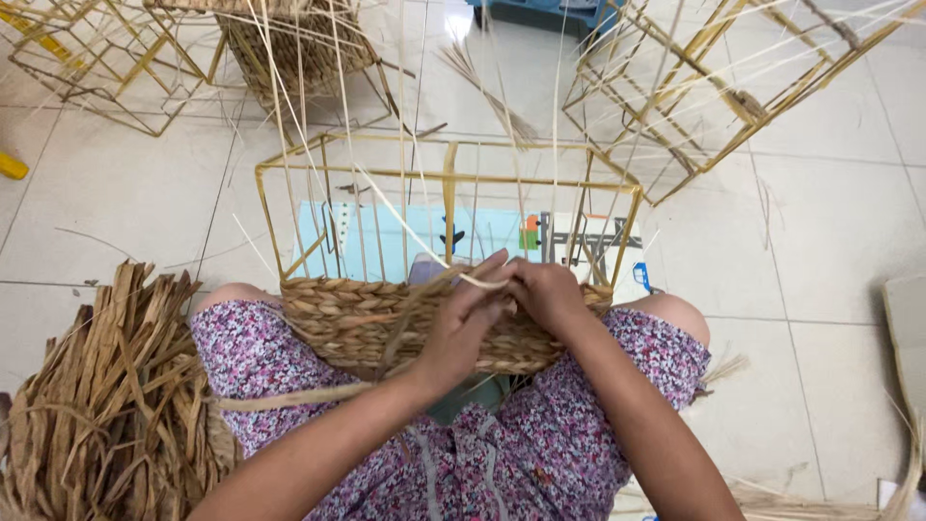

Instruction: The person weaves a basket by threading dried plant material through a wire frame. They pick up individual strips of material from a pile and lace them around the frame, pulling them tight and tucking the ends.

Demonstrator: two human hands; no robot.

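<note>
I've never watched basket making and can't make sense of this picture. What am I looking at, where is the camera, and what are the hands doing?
The camera sits on a person's head and looks down at their lap. On their knees rests a half-woven basket: a yellow wire frame with plaited straw around its lower part. The left hand and right hand meet at the woven rim, pinching a straw strand. A pile of dried straw lies on the tiled floor to the left. Empty wire frames stand farther off.
</note>
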